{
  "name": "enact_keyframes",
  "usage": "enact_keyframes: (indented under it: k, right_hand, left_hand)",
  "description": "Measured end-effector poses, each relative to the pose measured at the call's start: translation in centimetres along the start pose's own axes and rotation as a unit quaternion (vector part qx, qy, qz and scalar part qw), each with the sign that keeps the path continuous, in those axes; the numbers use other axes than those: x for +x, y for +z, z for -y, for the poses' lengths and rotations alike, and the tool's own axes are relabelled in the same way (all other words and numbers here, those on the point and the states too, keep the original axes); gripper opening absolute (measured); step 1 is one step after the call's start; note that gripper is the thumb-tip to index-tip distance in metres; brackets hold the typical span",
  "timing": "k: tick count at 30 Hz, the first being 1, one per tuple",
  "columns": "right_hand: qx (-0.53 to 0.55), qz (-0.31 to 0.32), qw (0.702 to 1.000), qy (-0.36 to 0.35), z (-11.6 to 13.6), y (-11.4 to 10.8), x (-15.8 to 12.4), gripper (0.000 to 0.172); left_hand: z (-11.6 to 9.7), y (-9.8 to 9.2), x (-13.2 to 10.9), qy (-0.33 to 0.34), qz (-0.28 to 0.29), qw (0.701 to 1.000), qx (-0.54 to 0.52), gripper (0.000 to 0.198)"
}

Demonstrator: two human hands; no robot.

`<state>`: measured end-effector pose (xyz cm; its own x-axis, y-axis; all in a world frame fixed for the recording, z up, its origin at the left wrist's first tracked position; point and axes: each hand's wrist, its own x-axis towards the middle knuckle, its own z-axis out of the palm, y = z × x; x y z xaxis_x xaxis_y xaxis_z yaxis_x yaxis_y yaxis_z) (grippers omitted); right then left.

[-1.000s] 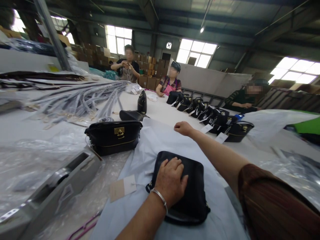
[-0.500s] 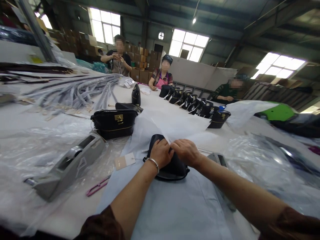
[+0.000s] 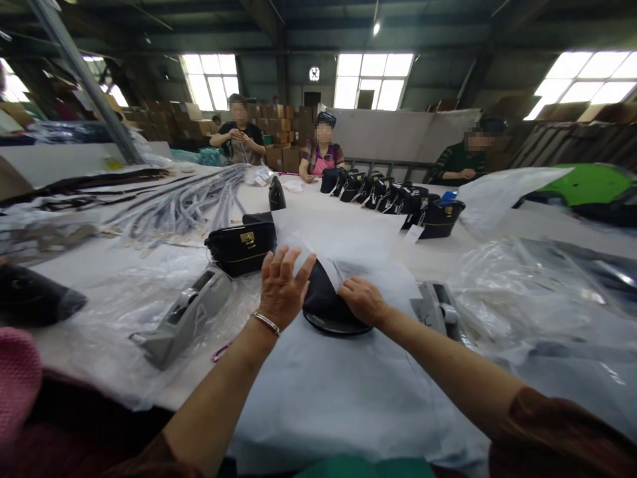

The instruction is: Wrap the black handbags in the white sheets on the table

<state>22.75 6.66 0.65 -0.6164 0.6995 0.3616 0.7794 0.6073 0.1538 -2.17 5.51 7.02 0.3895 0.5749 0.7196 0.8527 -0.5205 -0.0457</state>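
Far to the left of the centre handbag (image 3: 321, 293), I get one fan of plastic-sheathed straps (image 3: 199, 199), too tangled to count. Closer in on the handbag's left sit one grey tape dispenser (image 3: 186, 312) and, just past it, one gold-locked purse (image 3: 243, 244), with two more black bags (image 3: 277, 194) behind that. At the handbag's left edge I have the left hand (image 3: 283, 285) wide, fingers spread, gripping nothing; whether it touches the bag, I can't tell. The handbag itself, one black piece, lies between both hands, partly covered by white tissue paper (image 3: 338, 229). Over its right side the right hand (image 3: 365, 299) is narrow, fingers curled, holding the paper's edge. Just right of the handbag I see a second dispenser (image 3: 440, 309). Beyond the handbag, to the right, stands a row of black handbags (image 3: 401, 199): I count at least six, overlapping. Three co-workers (image 3: 323, 153) line the far side.
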Motion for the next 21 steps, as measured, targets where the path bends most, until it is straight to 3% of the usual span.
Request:
enact_keyframes:
  k: [2,5,8,11,14,16,18,21]
  right_hand:
    - [0.006,0.009,1.0,-0.003,-0.1,-0.3,0.0,0.022]
    - [0.003,0.022,1.0,-0.008,0.0,-0.6,0.3,0.02]
    - [0.017,0.018,1.0,-0.011,0.2,-0.5,0.5,0.02]
    - [0.062,0.006,0.998,-0.008,0.2,-0.5,0.2,0.022]
    - [0.106,0.017,0.994,0.023,-0.5,-0.9,-0.7,0.032]
    - [0.113,0.043,0.991,0.048,-1.7,-1.5,-1.7,0.056]
    - [0.094,0.081,0.99,0.067,-3.6,-2.2,-2.7,0.079]
    - [0.046,0.131,0.982,0.126,-7.0,-3.0,-3.6,0.093]
  left_hand:
    - [0.3,-0.4,1.3,0.009,-0.018,0.999,0.03,0.062]
    - [0.4,0.1,3.9,0.038,-0.004,0.999,0.036,0.065]
    - [0.7,1.1,6.4,0.087,0.033,0.995,0.028,0.051]
    - [1.8,1.8,7.2,0.113,0.097,0.988,0.038,0.03]
    - [3.3,1.8,5.8,0.113,0.118,0.985,0.064,0.029]
    - [4.4,1.4,3.9,0.113,0.108,0.985,0.078,0.027]
    - [5.3,1.1,2.0,0.115,0.102,0.984,0.086,0.026]
    - [6.1,0.9,-0.1,0.115,0.107,0.984,0.082,0.025]
